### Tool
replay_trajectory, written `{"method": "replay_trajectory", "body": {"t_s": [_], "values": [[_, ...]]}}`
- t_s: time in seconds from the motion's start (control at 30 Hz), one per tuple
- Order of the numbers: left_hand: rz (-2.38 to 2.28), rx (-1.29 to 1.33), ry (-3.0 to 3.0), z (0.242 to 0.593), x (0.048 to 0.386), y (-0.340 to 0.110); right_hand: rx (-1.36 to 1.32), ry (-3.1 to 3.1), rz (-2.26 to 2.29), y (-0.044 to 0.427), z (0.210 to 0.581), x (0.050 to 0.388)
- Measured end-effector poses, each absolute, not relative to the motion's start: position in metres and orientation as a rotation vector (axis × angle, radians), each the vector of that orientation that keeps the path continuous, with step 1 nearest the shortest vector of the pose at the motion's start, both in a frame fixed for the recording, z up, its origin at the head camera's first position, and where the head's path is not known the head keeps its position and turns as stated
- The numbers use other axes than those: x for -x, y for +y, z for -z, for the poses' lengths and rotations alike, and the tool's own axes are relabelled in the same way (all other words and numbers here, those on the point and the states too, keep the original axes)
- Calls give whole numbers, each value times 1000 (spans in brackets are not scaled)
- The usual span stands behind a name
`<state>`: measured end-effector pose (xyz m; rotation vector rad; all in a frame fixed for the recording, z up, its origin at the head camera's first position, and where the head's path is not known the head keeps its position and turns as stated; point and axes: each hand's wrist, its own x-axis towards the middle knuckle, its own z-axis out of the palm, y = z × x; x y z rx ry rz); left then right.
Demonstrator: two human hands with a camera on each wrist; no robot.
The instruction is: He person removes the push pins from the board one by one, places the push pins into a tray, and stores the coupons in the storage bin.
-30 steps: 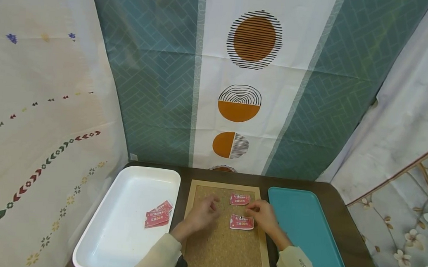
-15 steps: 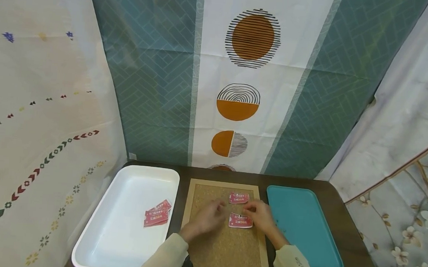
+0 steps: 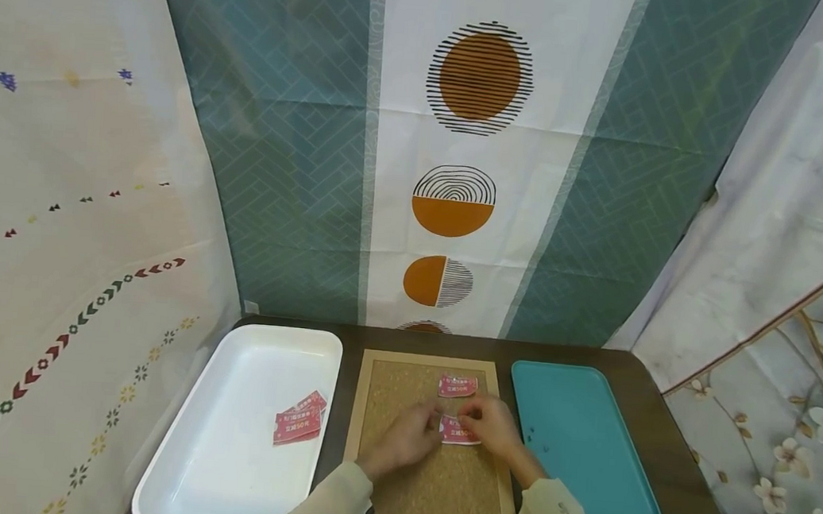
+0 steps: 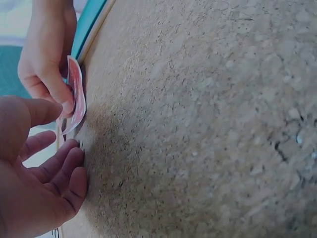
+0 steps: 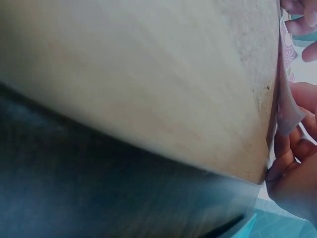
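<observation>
Head view: both hands now close on the lower card [image 3: 451, 432], which sits on the cork board [image 3: 452, 495], nearer the person than the upper card [image 3: 457, 386]. Left hand [image 3: 406, 436] has moved in to the card's left edge; right hand [image 3: 491, 428] has shifted left and now covers its upper right part. Left fingers apart, loosely bent; can't tell if they touch. Right thumb and fingers together at the card; can't tell if they pinch it or something on it. Right wrist view: card bows up off the board. Upper card and cards [image 3: 298, 423] in the white tray [image 3: 226, 451] haven't moved. My read: work is now two-handed on the lower card; bent like that, it could crease.
</observation>
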<state>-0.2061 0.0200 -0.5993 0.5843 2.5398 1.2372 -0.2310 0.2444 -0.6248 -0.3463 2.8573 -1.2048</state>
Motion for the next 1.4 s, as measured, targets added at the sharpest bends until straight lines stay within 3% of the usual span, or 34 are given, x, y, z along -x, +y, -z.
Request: {"method": "replay_trajectory", "body": {"t_s": [0.5, 1.4], "values": [[-1185, -682, 2615, 598, 208, 32, 335, 2819, 1186, 246, 623, 230], [-1382, -555, 2523, 610, 209, 36, 289, 2785, 1148, 239, 614, 228]]}}
